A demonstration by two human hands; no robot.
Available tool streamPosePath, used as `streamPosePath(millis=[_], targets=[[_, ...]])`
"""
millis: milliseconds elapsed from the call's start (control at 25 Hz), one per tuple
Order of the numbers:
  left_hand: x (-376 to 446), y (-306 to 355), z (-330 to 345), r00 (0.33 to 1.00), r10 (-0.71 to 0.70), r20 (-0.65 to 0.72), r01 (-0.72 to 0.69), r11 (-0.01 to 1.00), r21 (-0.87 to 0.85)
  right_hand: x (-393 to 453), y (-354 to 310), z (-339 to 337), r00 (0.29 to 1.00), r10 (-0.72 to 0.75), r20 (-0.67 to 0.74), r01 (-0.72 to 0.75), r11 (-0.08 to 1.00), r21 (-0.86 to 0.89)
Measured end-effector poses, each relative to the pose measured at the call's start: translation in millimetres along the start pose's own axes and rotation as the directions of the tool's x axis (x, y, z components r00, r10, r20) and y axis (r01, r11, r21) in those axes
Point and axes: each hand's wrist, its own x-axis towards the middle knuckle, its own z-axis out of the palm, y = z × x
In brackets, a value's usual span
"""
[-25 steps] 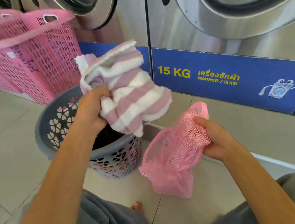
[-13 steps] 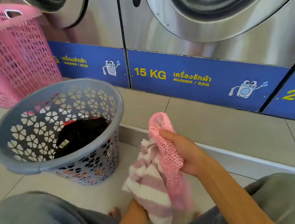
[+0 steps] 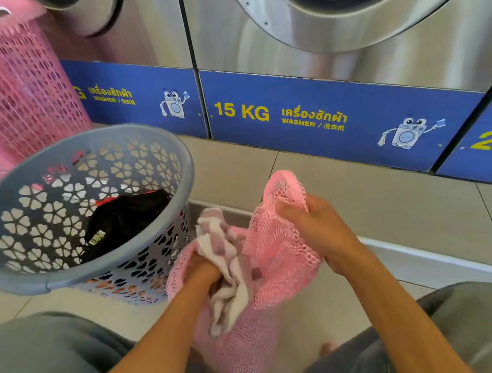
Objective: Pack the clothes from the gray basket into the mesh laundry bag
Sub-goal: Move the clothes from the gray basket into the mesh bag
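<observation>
Head view. Striped towel: airborne over the gray basket a second ago, now half inside mesh laundry bag, right of basket. Left hand grip closed on towel; right hand grips bag rim. Black garment remains in basket.

Your left hand is sunk in the mesh bag, its fingers hidden under the striped cloth. The pink basket blurs and runs off the left edge. The black garment's label is unreadable.
</observation>
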Motion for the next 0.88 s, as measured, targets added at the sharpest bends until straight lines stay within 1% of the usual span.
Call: streamPosePath(millis=[40, 80, 160, 200, 240, 280, 320, 360, 400, 440, 480, 520, 560, 600, 640, 680, 720, 760, 800, 880], targets=[[-3.6, 11.0, 0.5, 0.999, -0.033, 0.009, 0.033, 0.999, -0.038, 1.6, 7.7, 2.2, 0.999, -0.031, -0.042, 0.026, 0.992, -0.122], [-33.4, 29.7, -6.2, 0.999, 0.0, 0.037, 0.002, 0.999, -0.037, 4.8, 17.0, 2.7, 0.998, -0.031, -0.063, 0.019, 0.983, -0.18], [-59.7, 40.3, -7.3, 0.991, 0.08, 0.103, -0.078, 0.997, -0.028, 12.5, 32.0, 0.1, 0.997, 0.042, -0.064, -0.054, 0.977, -0.204], [-67.2, 38.5, -7.2, 0.985, 0.087, 0.151, -0.092, 0.995, 0.026, 15.0, 36.4, -3.3, 0.995, 0.079, -0.059, -0.092, 0.959, -0.267], [-74.5, 33.7, -5.3, 0.98, 0.106, 0.166, -0.124, 0.987, 0.101, 19.1, 42.1, -8.6, 0.992, 0.107, -0.068, -0.125, 0.909, -0.397], [-83.4, 29.2, -8.9, 0.983, 0.092, 0.156, -0.118, 0.978, 0.171, 20.0, 44.1, -13.3, 0.987, 0.12, -0.103, -0.157, 0.824, -0.545], [-86.8, 24.3, -10.1, 0.992, 0.073, 0.106, -0.096, 0.969, 0.226, 19.2, 43.8, -19.1, 0.98, 0.1, -0.172, -0.19, 0.727, -0.659], [-87.5, 20.6, -12.3, 0.996, 0.068, 0.052, -0.079, 0.966, 0.245, 13.4, 39.9, -25.0, 0.966, 0.051, -0.252, -0.217, 0.689, -0.691], [-89.6, 20.2, -13.6, 0.997, 0.076, 0.009, -0.076, 0.971, 0.226, 8.4, 35.0, -30.6, 0.952, -0.01, -0.304, -0.202, 0.725, -0.658], [-90.3, 21.8, -16.2, 0.997, 0.079, -0.019, -0.073, 0.977, 0.201, 4.5, 29.4, -36.5, 0.929, -0.073, -0.362, -0.16, 0.804, -0.573], [-90.4, 24.0, -19.2, 0.996, 0.084, -0.019, -0.079, 0.977, 0.2, 0.9, 23.5, -44.7, 0.899, -0.113, -0.422, -0.099, 0.888, -0.45], [-89.0, 26.4, -22.3, 0.997, 0.073, -0.008, -0.07, 0.975, 0.209, -2.7, 16.1, -52.1, 0.873, -0.122, -0.472, -0.032, 0.951, -0.306], [-90.6, 30.3, -24.5, 0.999, 0.053, 0.006, -0.053, 0.97, 0.236, -4.7, 11.2, -56.0, 0.866, -0.092, -0.491, 0.001, 0.983, -0.183], [-91.5, 34.2, -26.8, 0.999, 0.024, 0.027, -0.03, 0.961, 0.274, -7.3, 6.4, -56.6, 0.886, -0.036, -0.462, -0.003, 0.996, -0.084], [-93.4, 37.0, -27.2, 0.998, 0.006, 0.063, -0.025, 0.95, 0.311, -7.5, 5.7, -53.0, 0.916, 0.043, -0.399, -0.049, 0.999, -0.003], [-93.0, 39.8, -25.5, 0.993, -0.01, 0.121, -0.033, 0.936, 0.35, -6.4, 9.0, -45.5, 0.941, 0.13, -0.311, -0.118, 0.991, 0.06], [-97.0, 45.2, -24.3, 0.981, 0.005, 0.191, -0.081, 0.917, 0.391, -4.4, 15.0, -36.1, 0.957, 0.207, -0.203, -0.192, 0.977, 0.093], [-102.3, 53.0, -23.9, 0.968, 0.044, 0.248, -0.151, 0.889, 0.432, -2.8, 21.4, -24.4, 0.961, 0.26, -0.098, -0.25, 0.963, 0.104], [-104.9, 61.6, -25.1, 0.958, 0.093, 0.27, -0.212, 0.865, 0.455, -2.7, 25.8, -12.3, 0.956, 0.295, -0.012, -0.291, 0.95, 0.112], [-106.5, 77.3, -33.2, 0.953, 0.175, 0.246, -0.273, 0.845, 0.459, -3.9, 28.9, 8.6, 0.939, 0.334, 0.081, -0.343, 0.925, 0.166]])
